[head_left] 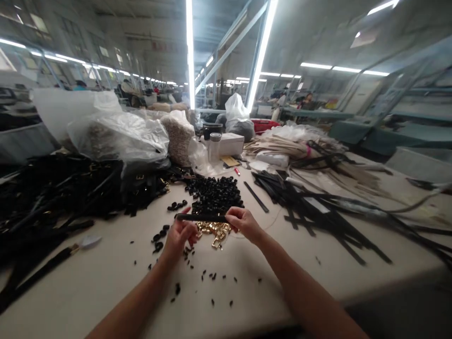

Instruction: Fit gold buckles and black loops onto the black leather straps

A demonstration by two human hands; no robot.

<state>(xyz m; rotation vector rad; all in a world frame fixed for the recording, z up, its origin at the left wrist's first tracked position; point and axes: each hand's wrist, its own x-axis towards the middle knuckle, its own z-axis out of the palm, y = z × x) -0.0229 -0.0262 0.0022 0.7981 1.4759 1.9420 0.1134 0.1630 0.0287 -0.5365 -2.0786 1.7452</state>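
A short black strap (pixel 205 218) is held level above the table between my two hands. My right hand (pixel 244 223) pinches its right end between thumb and fingers. At the other end, my left hand (pixel 179 234) is closed around the strap, with one finger raised behind it. Just beneath lie gold buckles (pixel 218 231), partly covered by the strap and fingers. Behind them is a heap of small black loops (pixel 213 192). A few more black loops (pixel 158 240) lie left of my left hand. Tiny dark pieces (pixel 213 276) are scattered nearer to me.
Black straps with buckles (pixel 88 188) are piled at left. More black strips (pixel 328 221) spread across the right side, with pale strips (pixel 282 146) behind. Plastic bags (pixel 123 132), a clear jar (pixel 214 147) and a white box (pixel 231 143) stand at the back. People work far off.
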